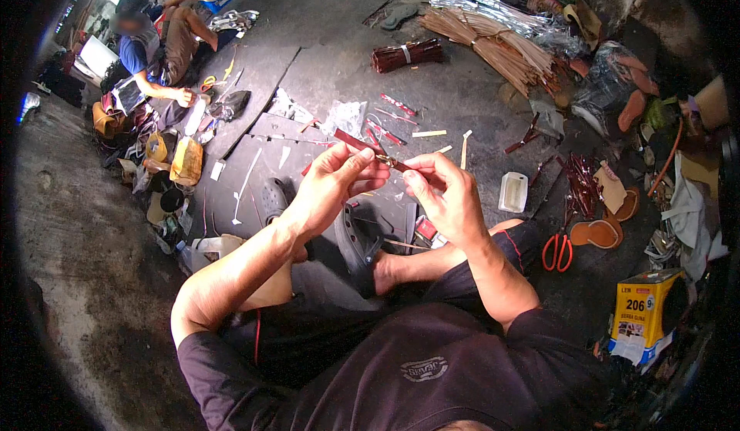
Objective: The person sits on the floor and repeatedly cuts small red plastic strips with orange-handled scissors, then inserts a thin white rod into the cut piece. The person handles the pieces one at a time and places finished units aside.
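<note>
A narrow reddish-brown strap (353, 139) is stretched between my two hands, in front of my crossed legs. My left hand (331, 180) pinches it near the middle, and one flat end sticks out past the fingers to the upper left. A small shiny piece, perhaps a buckle (382, 157), shows on the strap between the hands. With thumb and fingers closed, my right hand (449, 196) grips the other end, which those fingers partly hide. Beyond my hands lie loose red strips (397, 106) and a clear plastic bag (344, 116) on the dark floor.
Orange-handled scissors (557, 252), sandal soles (597, 233) and a white tray (512, 192) lie to my right. Tied bundles of dark red strips (406, 55) and tan strips (493, 42) lie farther off. A yellow can (646, 311) stands lower right. Another person (158, 61) sits at the far left.
</note>
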Action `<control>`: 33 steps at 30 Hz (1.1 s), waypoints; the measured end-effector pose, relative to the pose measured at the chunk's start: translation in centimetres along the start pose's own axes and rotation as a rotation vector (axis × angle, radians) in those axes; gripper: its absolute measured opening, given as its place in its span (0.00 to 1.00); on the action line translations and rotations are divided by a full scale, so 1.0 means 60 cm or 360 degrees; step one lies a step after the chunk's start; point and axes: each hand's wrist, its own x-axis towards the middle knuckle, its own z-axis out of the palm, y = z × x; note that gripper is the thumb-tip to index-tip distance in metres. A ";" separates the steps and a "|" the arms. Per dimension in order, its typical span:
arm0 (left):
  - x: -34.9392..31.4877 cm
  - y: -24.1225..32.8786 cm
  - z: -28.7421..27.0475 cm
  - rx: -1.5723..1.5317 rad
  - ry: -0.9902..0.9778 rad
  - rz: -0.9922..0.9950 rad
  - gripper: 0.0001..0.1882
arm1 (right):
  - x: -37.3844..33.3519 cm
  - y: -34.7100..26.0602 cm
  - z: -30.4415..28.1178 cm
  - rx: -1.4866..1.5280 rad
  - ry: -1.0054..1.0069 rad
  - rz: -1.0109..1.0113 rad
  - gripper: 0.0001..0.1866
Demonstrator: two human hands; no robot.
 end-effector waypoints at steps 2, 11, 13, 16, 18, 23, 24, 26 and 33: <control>-0.009 0.009 0.015 0.0039 0.0048 -0.0023 0.12 | 0.002 0.000 0.001 -0.0506 0.0123 -0.0469 0.13; -0.031 0.017 0.022 0.0117 -0.0036 0.0222 0.14 | 0.009 -0.041 0.015 -0.0443 0.0237 -0.0629 0.18; -0.033 0.015 0.029 0.0042 -0.0017 0.0239 0.14 | 0.010 -0.038 0.020 -0.0452 0.0258 -0.0655 0.18; -0.035 0.013 0.023 0.0231 -0.0022 0.0282 0.14 | 0.010 -0.040 0.025 -0.0470 0.0266 -0.0702 0.18; -0.038 0.014 0.025 0.0168 0.0003 0.0267 0.14 | 0.011 -0.045 0.029 -0.0482 0.0256 -0.0760 0.18; -0.044 0.022 0.041 0.0159 0.0078 0.0282 0.13 | 0.007 -0.042 0.035 -0.0513 0.0319 -0.0773 0.16; -0.045 0.023 0.044 0.0169 0.0091 0.0272 0.13 | 0.006 -0.039 0.038 -0.0523 0.0354 -0.0757 0.16; -0.043 0.023 0.047 0.0203 0.0125 0.0313 0.13 | 0.008 -0.035 0.043 -0.0526 0.0421 -0.0758 0.16; -0.034 0.024 0.054 0.0252 0.0332 0.0481 0.13 | 0.028 -0.025 0.073 -0.0451 0.0611 -0.0726 0.14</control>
